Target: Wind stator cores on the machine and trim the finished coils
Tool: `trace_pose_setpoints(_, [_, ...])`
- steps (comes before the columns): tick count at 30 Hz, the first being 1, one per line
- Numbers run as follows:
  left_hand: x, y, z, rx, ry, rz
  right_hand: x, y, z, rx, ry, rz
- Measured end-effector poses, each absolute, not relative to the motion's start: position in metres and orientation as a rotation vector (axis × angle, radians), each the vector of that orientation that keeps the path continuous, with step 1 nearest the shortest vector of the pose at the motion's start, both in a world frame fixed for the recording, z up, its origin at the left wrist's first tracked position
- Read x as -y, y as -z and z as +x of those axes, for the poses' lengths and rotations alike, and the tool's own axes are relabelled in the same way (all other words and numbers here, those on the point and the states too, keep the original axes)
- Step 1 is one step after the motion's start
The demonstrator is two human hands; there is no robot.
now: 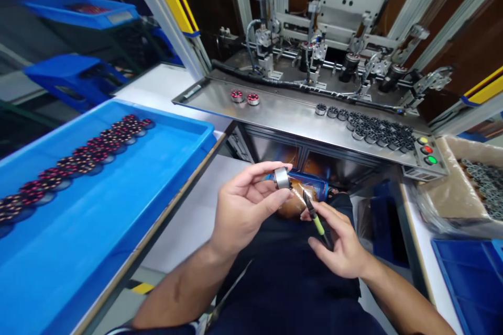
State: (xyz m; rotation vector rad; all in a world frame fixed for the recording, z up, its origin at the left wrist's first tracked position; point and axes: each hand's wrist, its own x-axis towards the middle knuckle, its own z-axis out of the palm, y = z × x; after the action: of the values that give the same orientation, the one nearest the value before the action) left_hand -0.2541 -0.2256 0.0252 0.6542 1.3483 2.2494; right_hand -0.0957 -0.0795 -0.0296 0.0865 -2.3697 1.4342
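My left hand [245, 204] pinches a small round metal motor part [282, 178] between thumb and fingers, held up over my lap. My right hand [340, 243] grips a slim tool with a green-yellow handle and dark tip [314, 215], its tip pointing up towards the part, a short way below it. Both hands hover in front of the steel shelf [291, 115] of the machine. Two wound red-copper parts [244, 97] sit on the shelf's left. Several dark unwound cores [373, 128] lie in a cluster on its right.
A blue tray [118, 204] at left carries rows of wound red parts [78, 159]. A cardboard box [459, 188] with dark cores stands at right, above a blue bin [471, 277]. Yellow, red and green buttons [426, 150] sit on the shelf's right end. Machine fixtures [314, 52] stand behind.
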Motion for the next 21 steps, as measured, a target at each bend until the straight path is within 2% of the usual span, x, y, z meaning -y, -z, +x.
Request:
trace_pose_setpoints(6, [0.235, -0.024, -0.254, -1.306, -2.26, 0.676, 0.083, 0.022, -0.121, 2.277, -1.451, 0.258])
trace_pose_setpoints(21, [0.228, -0.023, -0.253, -1.275, -2.232, 0.692, 0.085, 0.022, -0.119, 2.197, -1.417, 0.252])
